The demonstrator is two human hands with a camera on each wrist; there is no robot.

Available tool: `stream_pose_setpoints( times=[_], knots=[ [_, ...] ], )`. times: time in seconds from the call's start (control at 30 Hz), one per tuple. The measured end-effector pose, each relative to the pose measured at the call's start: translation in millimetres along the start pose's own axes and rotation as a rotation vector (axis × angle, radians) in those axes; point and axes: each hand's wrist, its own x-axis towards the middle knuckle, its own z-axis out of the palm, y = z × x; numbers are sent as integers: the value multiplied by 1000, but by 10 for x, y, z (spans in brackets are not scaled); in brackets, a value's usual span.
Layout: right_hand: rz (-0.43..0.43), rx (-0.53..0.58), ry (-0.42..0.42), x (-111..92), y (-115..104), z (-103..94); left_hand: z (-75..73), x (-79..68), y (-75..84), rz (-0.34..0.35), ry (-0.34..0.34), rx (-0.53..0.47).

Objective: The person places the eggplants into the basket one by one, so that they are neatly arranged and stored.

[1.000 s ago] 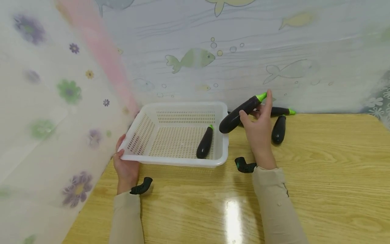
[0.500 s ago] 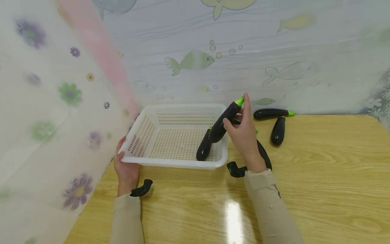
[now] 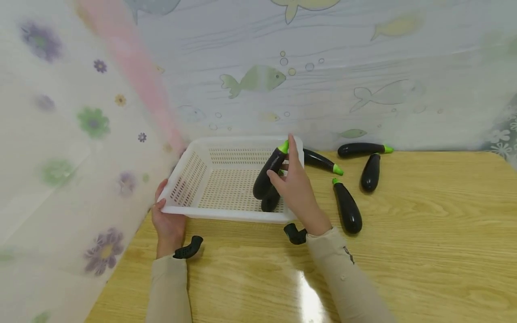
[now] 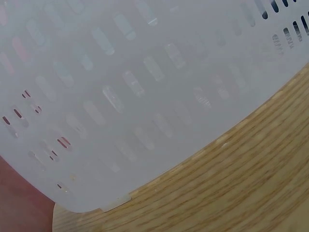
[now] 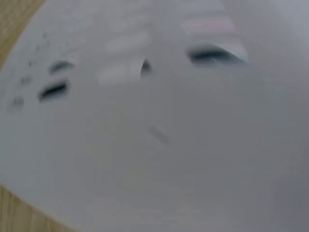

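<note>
My right hand [image 3: 297, 188] holds a dark eggplant [image 3: 268, 176] with a bright green stem over the right part of a white slotted basket [image 3: 226, 215]. Under it, partly covered, a second eggplant [image 3: 269, 204] lies on the basket's floor. My left hand [image 3: 167, 224] grips the basket's left front corner, thumb at the rim. In the left wrist view the slotted basket wall [image 4: 145, 106] fills most of the frame, with a bit of the hand [image 4: 24, 198] at the lower left. The right wrist view is blurred and shows the basket wall [image 5: 145, 145] close up.
Right of the basket, several eggplants lie on the wooden table [image 3: 436, 233]: one by the basket [image 3: 319, 160], one nearer the front [image 3: 348, 207], and two farther right, including one along the wall [image 3: 361, 150]. A patterned wall covering [image 3: 323, 98] rises behind the table.
My right hand has carried the eggplant leftward and down, from beside the basket's right rim to over its inside. The left hand stays at the basket's corner.
</note>
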Motion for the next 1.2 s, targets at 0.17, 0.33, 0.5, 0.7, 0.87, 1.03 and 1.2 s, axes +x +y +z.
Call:
stream_pose_setpoints(
  times=[0.17,0.33,0.5,0.7,0.87,1.03,1.2],
  knots=[
    [-6,-120,-51,-18,-22,117,-4,39,-6,6,-4,1],
    [3,-213,-120,-25,-5,191,-14,21,-13,2,3,39],
    [-9,-318,-161,-9,5,237,-34,19,-15,5,10,37],
    [17,-419,-254,-11,8,276,-45,-4,-12,6,20,34],
    [-15,-497,-262,-12,10,287,-18,8,-3,15,2,22],
    [-13,-536,-256,-22,18,296,-7,-5,-8,13,10,29],
    [-19,-546,-227,-20,27,311,-30,-6,-6,15,9,32]
  ],
)
